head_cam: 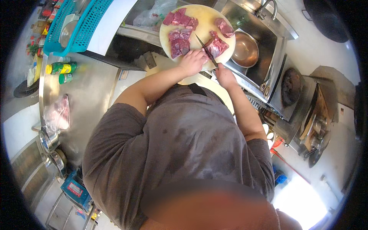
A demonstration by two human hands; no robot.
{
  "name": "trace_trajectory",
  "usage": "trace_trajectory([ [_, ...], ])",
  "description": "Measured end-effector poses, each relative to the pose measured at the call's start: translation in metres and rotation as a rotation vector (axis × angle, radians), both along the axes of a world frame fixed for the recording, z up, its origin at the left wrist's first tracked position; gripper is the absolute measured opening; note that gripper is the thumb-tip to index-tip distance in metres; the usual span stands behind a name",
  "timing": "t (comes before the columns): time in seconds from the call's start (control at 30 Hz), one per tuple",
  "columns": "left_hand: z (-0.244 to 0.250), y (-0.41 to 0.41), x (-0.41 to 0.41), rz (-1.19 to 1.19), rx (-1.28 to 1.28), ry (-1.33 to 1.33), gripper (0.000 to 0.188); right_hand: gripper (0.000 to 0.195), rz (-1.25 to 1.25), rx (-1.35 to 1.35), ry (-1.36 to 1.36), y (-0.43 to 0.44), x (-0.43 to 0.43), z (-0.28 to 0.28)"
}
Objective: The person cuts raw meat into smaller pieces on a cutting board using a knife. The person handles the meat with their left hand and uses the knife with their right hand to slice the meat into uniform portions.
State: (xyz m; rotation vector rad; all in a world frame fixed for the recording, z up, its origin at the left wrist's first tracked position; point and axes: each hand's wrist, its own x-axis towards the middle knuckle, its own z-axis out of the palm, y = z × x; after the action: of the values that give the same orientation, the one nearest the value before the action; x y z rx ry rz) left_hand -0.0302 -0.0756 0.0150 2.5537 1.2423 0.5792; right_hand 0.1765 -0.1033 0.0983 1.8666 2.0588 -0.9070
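A round, pale cutting board (198,21) lies before me with several pieces of raw red meat on it. My right hand (225,75) grips a dark-bladed knife (205,48) by its handle. The blade points up and left, across the left side of a large meat chunk (218,46). My left hand (194,61) is at the board's near edge, its curled fingertips on the chunk's left edge beside the blade. What lies under the fingers is hidden. Left of the knife are cut meat pieces (179,43), with more meat (180,17) behind them. Another lump (224,27) sits at the far right.
Right of the board, a metal bowl (245,49) stands in a steel sink below a faucet (267,10). Scissors (265,88) lie by the sink's near edge. A clear plastic bag (153,14) is behind the board. Bagged meat (59,113) rests on the left steel counter, near a teal basket (61,31).
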Motion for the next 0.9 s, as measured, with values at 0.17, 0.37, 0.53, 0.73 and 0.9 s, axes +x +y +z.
trace_trajectory([
  [0.17, 0.008, 0.008, -0.004, -0.084, 0.093, -0.055, 0.030, 0.029, 0.038, 0.027, -0.007, -0.004, 0.006, -0.012],
  [0.37, 0.004, 0.008, -0.003, -0.053, -0.066, 0.004, 0.025, 0.025, 0.048, 0.165, -0.033, -0.035, 0.021, -0.035],
  [0.53, 0.013, 0.010, -0.002, -0.046, -0.116, 0.043, 0.024, 0.021, 0.113, 0.175, -0.107, 0.001, -0.007, -0.029],
  [0.73, 0.014, 0.011, 0.001, 0.016, -0.097, 0.046, 0.022, 0.021, 0.161, 0.115, -0.239, -0.025, 0.025, -0.018],
  [0.9, 0.032, 0.008, 0.001, 0.047, -0.174, 0.048, 0.023, 0.023, 0.138, 0.138, -0.226, 0.001, 0.015, -0.027],
])
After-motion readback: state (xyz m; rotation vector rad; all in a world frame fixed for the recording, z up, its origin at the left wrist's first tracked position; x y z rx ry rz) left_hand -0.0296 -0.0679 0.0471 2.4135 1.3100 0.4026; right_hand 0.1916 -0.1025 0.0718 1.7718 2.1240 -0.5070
